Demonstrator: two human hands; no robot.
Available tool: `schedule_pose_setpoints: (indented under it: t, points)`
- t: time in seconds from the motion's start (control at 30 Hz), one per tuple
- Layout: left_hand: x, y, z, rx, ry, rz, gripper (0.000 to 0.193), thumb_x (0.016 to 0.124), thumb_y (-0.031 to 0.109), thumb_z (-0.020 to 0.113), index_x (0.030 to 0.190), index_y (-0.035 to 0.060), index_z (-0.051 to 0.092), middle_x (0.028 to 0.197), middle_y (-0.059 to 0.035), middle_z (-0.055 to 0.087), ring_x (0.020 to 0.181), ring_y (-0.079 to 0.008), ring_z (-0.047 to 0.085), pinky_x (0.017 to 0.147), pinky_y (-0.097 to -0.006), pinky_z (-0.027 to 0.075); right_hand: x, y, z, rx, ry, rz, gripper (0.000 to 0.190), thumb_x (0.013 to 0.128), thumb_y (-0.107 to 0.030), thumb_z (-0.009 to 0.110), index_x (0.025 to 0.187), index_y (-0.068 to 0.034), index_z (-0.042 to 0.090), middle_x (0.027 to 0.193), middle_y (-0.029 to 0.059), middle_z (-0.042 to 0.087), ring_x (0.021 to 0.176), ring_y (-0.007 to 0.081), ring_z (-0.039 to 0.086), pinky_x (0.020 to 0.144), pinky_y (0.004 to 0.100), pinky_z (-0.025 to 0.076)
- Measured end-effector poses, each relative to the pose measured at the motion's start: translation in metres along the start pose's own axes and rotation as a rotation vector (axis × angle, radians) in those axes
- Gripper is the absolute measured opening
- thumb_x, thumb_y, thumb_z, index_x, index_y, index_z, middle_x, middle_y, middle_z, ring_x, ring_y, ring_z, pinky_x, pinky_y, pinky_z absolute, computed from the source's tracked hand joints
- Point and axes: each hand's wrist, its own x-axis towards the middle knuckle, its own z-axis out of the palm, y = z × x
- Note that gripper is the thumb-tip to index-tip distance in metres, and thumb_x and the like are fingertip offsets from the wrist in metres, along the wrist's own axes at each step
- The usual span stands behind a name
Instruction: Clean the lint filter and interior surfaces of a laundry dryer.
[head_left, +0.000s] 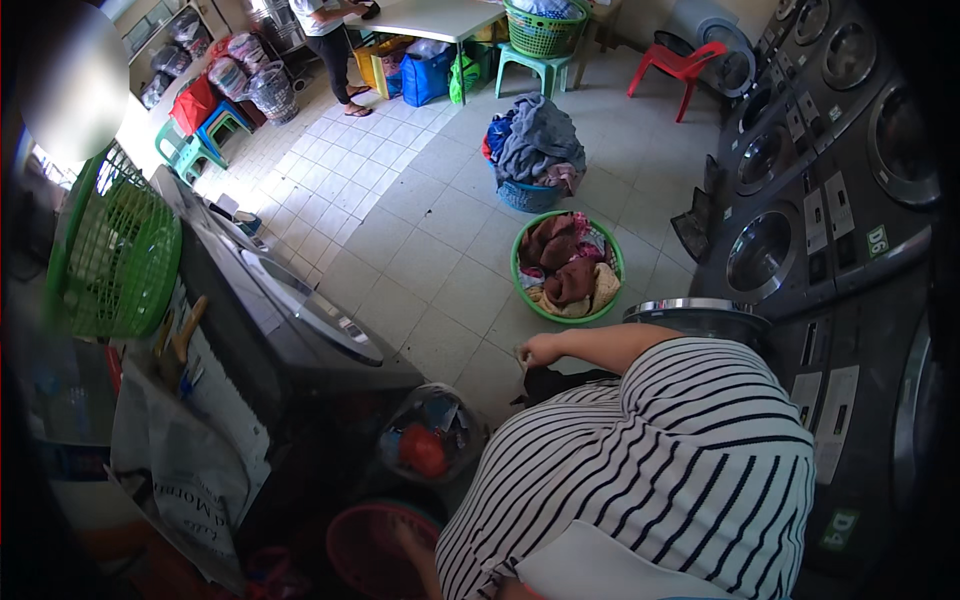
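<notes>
My right hand (541, 351) is stretched out left of my striped shirt, its fingers bent. Dark cloth (562, 384) is just below that hand; whether the fingers grip it is unclear. Low in the picture, my left hand (405, 534) reaches into or over a red plastic basket (349, 544), dim and partly hidden, so its grip does not show. Beyond my right hand, a round green basket (517, 279) holds brown, pink and cream laundry (574, 277). Farther off, a blue basket (525, 196) is heaped with grey-blue and other clothes (544, 142).
Stacked front-load machines (761, 251) line the right, with an open round door (694, 309) low down. A lined bin (431, 435) stands near a dark machine (300, 330) at left. A person (330, 45) stands at a white table (427, 19); a red chair (679, 64) is at the back.
</notes>
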Motion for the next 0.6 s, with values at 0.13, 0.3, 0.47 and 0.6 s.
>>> schedule_pose_setpoints:
  t: [0.13,0.3,0.47,0.6]
  points:
    - [-0.008,-0.039,0.038,0.232,-0.114,0.065,0.051,0.090,0.027,0.048,0.134,0.0040,0.039,0.134,-0.0198,0.043,0.124,-0.0314,0.042,0.098,-0.0392,0.038,0.013,0.023,-0.031,0.101,0.057,-0.041,0.038,0.079,-0.031,0.061,0.110,-0.008,0.063,0.105,0.0170,0.064,0.100,0.0319,0.060,0.087,0.0395,0.046]
    - [-0.048,-0.037,0.212,0.551,-0.247,0.129,0.048,0.089,0.028,0.050,0.131,0.0030,0.044,0.130,-0.0200,0.047,0.121,-0.0307,0.046,0.096,-0.0382,0.040,-0.002,0.140,-0.053,0.072,0.142,-0.007,0.039,0.078,-0.033,0.062,0.107,-0.006,0.063,0.099,0.0176,0.065,0.091,0.0321,0.063,0.083,0.0388,0.049]
    - [-0.013,-0.010,0.298,0.922,-0.470,0.214,0.047,0.089,0.029,0.051,0.127,0.0020,0.048,0.126,-0.0203,0.052,0.117,-0.0300,0.050,0.094,-0.0373,0.042,-0.048,0.277,-0.070,0.050,0.345,0.229,0.030,0.073,-0.027,0.063,0.095,-0.006,0.068,0.093,0.0177,0.066,0.086,0.0314,0.064,0.077,0.0393,0.050]
    - [0.038,0.049,0.310,0.994,-0.432,0.431,0.039,0.087,0.028,0.055,0.115,0.0014,0.057,0.110,-0.0196,0.062,0.105,-0.0285,0.059,0.089,-0.0359,0.046,-0.068,0.309,-0.082,0.155,0.363,0.457,0.025,0.073,-0.022,0.063,0.091,-0.007,0.069,0.090,0.0169,0.067,0.084,0.0303,0.064,0.076,0.0379,0.051]
